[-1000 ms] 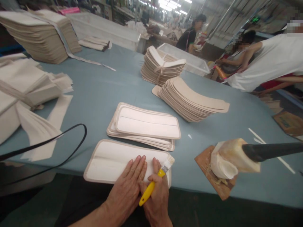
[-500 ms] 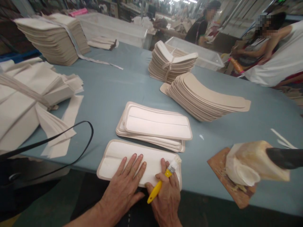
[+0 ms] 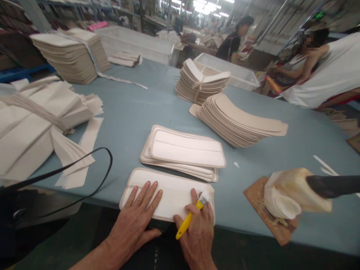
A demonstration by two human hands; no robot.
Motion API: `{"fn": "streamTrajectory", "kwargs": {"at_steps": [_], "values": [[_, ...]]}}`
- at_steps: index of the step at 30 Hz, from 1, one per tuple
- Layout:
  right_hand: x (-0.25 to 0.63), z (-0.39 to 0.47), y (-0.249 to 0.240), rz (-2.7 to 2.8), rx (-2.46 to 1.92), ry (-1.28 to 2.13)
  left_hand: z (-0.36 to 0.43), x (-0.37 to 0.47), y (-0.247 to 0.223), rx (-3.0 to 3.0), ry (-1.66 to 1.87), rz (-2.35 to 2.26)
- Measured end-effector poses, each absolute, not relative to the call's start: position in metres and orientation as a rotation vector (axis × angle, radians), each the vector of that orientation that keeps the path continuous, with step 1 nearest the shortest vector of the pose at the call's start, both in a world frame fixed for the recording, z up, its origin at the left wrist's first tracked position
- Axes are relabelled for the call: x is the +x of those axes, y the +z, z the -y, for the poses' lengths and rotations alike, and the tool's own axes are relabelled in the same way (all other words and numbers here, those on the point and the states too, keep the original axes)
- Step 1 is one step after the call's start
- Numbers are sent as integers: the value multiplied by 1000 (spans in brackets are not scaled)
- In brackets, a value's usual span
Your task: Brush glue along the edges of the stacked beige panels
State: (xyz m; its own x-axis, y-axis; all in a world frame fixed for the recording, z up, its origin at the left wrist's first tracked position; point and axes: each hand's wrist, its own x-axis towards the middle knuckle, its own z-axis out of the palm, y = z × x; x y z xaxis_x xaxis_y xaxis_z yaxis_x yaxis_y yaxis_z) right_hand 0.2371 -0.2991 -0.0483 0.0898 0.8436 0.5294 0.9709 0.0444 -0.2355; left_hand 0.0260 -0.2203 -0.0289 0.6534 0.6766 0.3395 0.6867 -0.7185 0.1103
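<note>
A beige panel with a white top layer lies at the table's near edge. Flat on its left part rests my left hand, fingers spread, holding nothing. My right hand is on the panel's right end and holds a yellow-handled brush between its fingers, bristles pointing up and away. Just beyond the panel is a small pile of similar panels, the top one marked with a dark line. To the right, a glue-stained container with a dark handle stands on a brown board.
A fanned stack of beige pieces and a tied bundle lie farther back. Fabric bundles and a tall stack are at left, near a black cord. Clear bins and people are beyond the table.
My left hand has slid leftward on the panel. My right hand stays at the right end with the brush. The whole view has shifted slightly.
</note>
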Motion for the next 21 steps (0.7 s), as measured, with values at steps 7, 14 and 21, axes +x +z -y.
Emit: {"fn": "streamTrajectory", "kwargs": {"at_steps": [7, 14, 21], "values": [[244, 306, -56, 1751, -1829, -268, 213, 7, -32, -2778, -649, 1260], [245, 304, -60, 1720, -1806, -311, 206, -2, -34, -2697, -586, 1074], [251, 307, -68, 1703, -1656, -359, 213, -23, -32, -2581, -792, 1394]]}}
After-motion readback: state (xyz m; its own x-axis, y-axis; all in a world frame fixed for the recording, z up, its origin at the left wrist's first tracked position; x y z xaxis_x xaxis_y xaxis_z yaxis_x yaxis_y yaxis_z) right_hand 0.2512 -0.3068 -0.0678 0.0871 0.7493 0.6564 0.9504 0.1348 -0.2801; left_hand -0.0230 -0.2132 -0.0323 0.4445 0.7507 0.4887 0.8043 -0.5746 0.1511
